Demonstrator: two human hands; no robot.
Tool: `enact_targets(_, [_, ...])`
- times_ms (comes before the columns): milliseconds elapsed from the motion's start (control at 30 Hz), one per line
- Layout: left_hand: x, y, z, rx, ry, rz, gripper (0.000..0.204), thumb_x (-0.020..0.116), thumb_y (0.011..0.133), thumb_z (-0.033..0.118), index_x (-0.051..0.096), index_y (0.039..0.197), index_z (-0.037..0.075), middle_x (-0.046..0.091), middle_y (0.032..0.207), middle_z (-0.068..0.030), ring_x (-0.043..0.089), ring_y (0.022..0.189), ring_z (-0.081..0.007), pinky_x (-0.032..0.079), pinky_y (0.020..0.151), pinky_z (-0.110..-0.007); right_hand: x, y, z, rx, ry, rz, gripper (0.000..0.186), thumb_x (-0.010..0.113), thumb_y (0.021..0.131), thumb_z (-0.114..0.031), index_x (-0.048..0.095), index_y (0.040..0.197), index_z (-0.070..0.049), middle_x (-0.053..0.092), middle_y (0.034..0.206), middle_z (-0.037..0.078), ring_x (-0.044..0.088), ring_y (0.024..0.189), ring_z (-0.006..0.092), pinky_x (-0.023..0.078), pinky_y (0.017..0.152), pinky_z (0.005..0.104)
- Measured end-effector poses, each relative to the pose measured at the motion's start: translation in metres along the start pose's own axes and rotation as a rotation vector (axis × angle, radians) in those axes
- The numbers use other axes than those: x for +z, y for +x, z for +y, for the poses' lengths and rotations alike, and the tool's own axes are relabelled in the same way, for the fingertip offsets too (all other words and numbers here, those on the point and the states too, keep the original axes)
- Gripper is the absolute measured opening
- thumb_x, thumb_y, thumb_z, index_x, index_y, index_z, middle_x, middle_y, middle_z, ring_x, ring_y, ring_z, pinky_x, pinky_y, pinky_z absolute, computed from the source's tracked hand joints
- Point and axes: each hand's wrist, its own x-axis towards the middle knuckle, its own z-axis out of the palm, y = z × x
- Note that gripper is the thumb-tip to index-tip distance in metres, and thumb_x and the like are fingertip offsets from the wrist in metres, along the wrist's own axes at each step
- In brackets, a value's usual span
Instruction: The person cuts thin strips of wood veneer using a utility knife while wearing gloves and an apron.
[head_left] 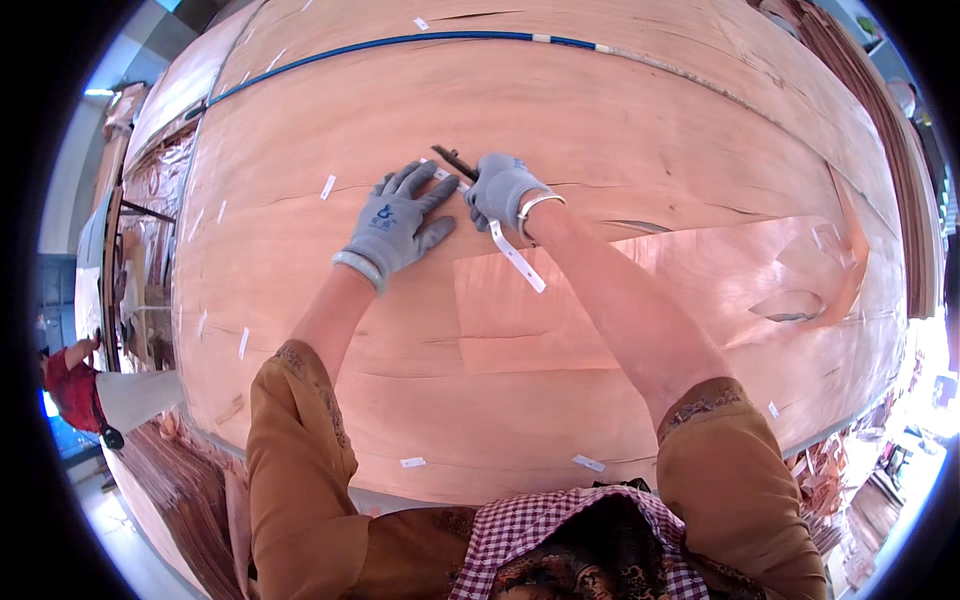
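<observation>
My left hand (400,222), in a grey glove, rests with fingers apart on a large wood veneer sheet (300,140), its fingertips at a short piece of white tape (446,177). My right hand (500,190), also gloved, is closed round a dark, narrow tool (450,158) just right of the left fingertips. A loose white tape strip (520,262) hangs from below the right hand. A lighter veneer piece (540,330) lies below and right of my hands, partly under my right forearm. Small white tape pieces (328,186) dot the sheet.
A blue rod (420,40) with a pale section crosses the far part of the sheet. Stacks of veneer (175,485) stand at both sides, with torn scraps (820,465) at the lower right. Another person in a red top (75,385) is at the far left.
</observation>
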Motion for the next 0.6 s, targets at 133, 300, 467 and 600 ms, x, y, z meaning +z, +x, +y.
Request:
enact_targets(133, [-0.001, 0.01, -0.001, -0.026, -0.074, -0.108, 0.051, 0.056, 0.088, 0.038, 0.048, 0.135, 0.018, 0.043, 0.139, -0.0115, 0.036, 0.132, -0.032, 0.029, 0.108, -0.046, 0.007, -0.031, -0.007, -0.329, -0.158, 0.049, 0.02, 0.061, 0.083, -0.015, 0.063, 0.098, -0.001, 0.067, 0.076, 0.013, 0.067, 0.063, 0.02, 0.054, 0.053, 0.0325])
enact_targets(300, [0.009, -0.016, -0.013, 0.019, 0.019, -0.033, 0.052, 0.054, 0.089, 0.033, 0.043, 0.139, 0.022, 0.035, 0.144, -0.0134, 0.035, 0.132, -0.0329, 0.029, 0.108, -0.046, 0.029, -0.134, -0.041, -0.492, 0.714, -0.386, 0.026, 0.057, 0.09, -0.024, 0.06, 0.105, -0.003, 0.066, 0.077, 0.008, 0.063, 0.061, 0.0133, 0.052, 0.052, 0.0267])
enact_targets(467, [-0.006, 0.004, 0.018, -0.024, 0.138, -0.134, 0.052, 0.053, 0.09, 0.032, 0.042, 0.14, 0.022, 0.032, 0.146, -0.0155, 0.035, 0.132, -0.0354, 0.03, 0.107, -0.047, -0.008, -0.278, 0.055, -0.179, 0.623, -0.302, 0.036, 0.058, 0.091, -0.03, 0.055, 0.116, -0.004, 0.059, 0.073, 0.003, 0.057, 0.061, 0.0084, 0.048, 0.053, 0.0244])
enact_targets(600, [-0.015, 0.011, 0.04, -0.07, 0.102, -0.139, 0.046, 0.053, 0.091, 0.034, 0.05, 0.133, 0.016, 0.04, 0.142, -0.0168, 0.038, 0.13, -0.0366, 0.031, 0.107, -0.046, -0.03, -0.36, 0.174, -0.016, 0.561, 0.016, 0.037, 0.062, 0.09, -0.029, 0.06, 0.116, -0.003, 0.057, 0.08, -0.001, 0.055, 0.065, 0.0074, 0.048, 0.058, 0.0235])
